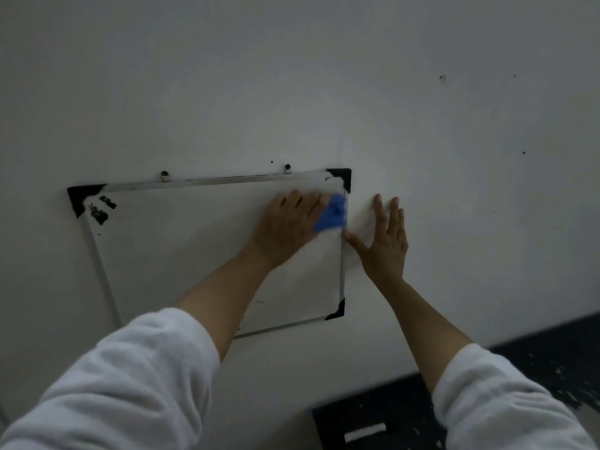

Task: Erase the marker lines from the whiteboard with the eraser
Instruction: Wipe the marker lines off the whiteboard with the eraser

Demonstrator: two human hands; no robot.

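A small whiteboard (181, 254) with a metal frame and black corners hangs on the white wall. Black marker smudges (101, 210) sit near its upper left corner, and a faint mark (259, 301) lies low on the board. My left hand (285, 224) holds the blue eraser (331, 214) against the board's upper right area, close to the right frame; the eraser is motion-blurred. My right hand (384, 241) lies flat and open on the wall just right of the board, its thumb touching the frame's right edge.
Two small hooks (287, 168) hold the board's top edge. A black box (373, 420) with a white label stands below on the right. A dark paint-flecked band (552, 352) runs along the bottom right.
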